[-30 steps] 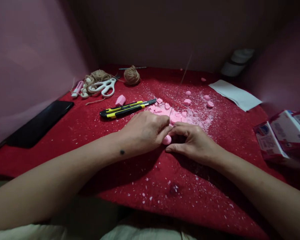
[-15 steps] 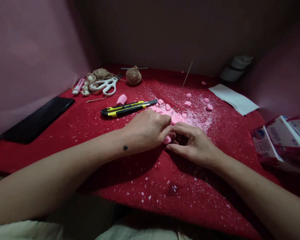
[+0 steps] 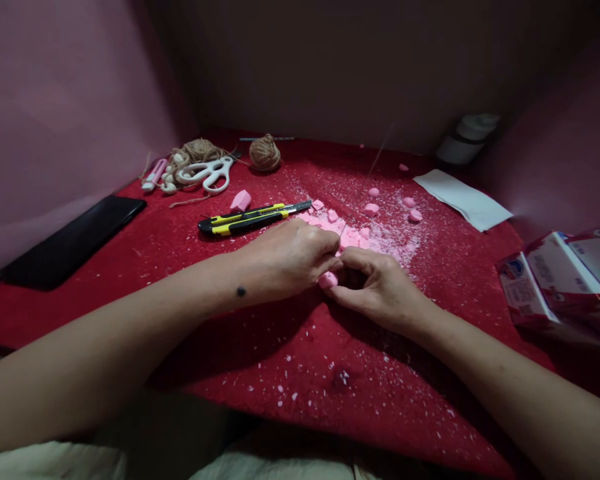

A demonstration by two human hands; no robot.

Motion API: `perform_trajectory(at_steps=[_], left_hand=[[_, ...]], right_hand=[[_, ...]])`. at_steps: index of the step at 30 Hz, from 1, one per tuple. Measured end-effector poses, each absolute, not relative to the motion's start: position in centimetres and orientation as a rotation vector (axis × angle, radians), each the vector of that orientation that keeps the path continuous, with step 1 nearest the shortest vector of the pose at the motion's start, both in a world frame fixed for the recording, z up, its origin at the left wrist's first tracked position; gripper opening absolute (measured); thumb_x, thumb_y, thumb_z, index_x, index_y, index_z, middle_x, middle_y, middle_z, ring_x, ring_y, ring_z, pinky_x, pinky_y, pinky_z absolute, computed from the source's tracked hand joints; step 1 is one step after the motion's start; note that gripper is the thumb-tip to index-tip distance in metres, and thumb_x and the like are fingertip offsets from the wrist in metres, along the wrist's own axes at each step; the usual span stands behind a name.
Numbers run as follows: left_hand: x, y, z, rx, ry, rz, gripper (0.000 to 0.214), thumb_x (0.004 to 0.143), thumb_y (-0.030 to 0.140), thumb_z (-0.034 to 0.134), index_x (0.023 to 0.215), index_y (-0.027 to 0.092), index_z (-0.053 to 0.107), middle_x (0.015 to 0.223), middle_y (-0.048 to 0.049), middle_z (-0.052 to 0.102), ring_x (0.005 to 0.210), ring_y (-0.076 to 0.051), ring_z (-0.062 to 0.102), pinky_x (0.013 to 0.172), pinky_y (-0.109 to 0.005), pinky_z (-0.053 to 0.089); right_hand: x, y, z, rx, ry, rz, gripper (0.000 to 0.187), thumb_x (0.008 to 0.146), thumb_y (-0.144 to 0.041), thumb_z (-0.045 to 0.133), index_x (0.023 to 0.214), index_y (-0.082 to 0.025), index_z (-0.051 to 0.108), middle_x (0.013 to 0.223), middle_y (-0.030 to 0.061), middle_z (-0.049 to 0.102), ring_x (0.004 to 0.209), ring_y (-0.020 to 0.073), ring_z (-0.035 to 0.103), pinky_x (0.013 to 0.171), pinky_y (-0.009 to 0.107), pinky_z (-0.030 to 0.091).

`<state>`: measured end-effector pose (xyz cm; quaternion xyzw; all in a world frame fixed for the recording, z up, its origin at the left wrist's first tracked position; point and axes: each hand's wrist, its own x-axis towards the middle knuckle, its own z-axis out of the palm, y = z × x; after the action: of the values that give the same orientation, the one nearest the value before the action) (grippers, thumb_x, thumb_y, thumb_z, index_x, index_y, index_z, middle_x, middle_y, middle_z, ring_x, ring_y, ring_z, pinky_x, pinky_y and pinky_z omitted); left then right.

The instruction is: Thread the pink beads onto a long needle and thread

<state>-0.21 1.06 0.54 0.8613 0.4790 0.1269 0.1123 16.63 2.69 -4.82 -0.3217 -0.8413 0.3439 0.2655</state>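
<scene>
My left hand (image 3: 286, 259) and my right hand (image 3: 380, 288) meet fingertip to fingertip on the red cloth (image 3: 300, 373). Between them sits a small pink bead-like piece (image 3: 328, 280), which both hands pinch. A thin needle or wire (image 3: 375, 163) rises from the fingers towards the far wall; which hand grips it I cannot tell. Just behind the hands lies a heap of pink scraps (image 3: 347, 232) with white crumbs around it.
A yellow-black utility knife (image 3: 253, 218) lies left of the scraps, with a pink block (image 3: 241, 200) behind it. White scissors (image 3: 207, 171), twine (image 3: 265, 152) and a pink pen (image 3: 154, 175) sit far left. A black phone (image 3: 73, 240), white paper (image 3: 463, 199) and a carton (image 3: 555, 280) flank the cloth.
The hands stay pinched on the pink piece, shifted slightly left. The upright needle's tip has swung a little to the right.
</scene>
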Motion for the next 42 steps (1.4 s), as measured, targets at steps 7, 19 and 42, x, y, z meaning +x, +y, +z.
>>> perform_trajectory(at_steps=[7,19,42], left_hand=[[0.3,0.3,0.8,2.506,1.51,0.284,0.017,0.078,0.017,0.054,0.063,0.013,0.06,0.05,0.0005,0.051,0.044,-0.007,0.038,0.047,-0.022,0.026],[0.9,0.6,0.1,2.552,1.534,0.337,0.013,0.077,0.015,0.054,0.066,0.013,0.061,0.054,-0.0017,0.056,0.049,-0.01,0.046,0.05,-0.023,0.03],[0.3,-0.1,0.3,2.538,1.59,0.351,0.017,0.077,0.019,0.053,0.061,0.013,0.058,0.049,0.0011,0.052,0.044,-0.008,0.04,0.048,-0.022,0.028]], right_hand=[[16.5,2.6,-4.6,-0.853,-2.265,0.87,0.004,0.07,-0.013,0.056,0.068,-0.017,0.058,0.066,-0.0005,0.051,0.06,0.0104,0.045,0.057,0.024,0.036],[16.4,2.8,-4.9,-0.857,-2.21,0.982,0.005,0.068,-0.013,0.056,0.064,-0.017,0.055,0.065,-0.0013,0.051,0.059,0.0092,0.045,0.055,0.024,0.036],[16.2,2.7,-4.7,-0.94,-2.194,0.957,0.01,0.068,-0.018,0.057,0.059,-0.016,0.054,0.06,-0.0022,0.049,0.055,0.0083,0.044,0.052,0.023,0.034]])
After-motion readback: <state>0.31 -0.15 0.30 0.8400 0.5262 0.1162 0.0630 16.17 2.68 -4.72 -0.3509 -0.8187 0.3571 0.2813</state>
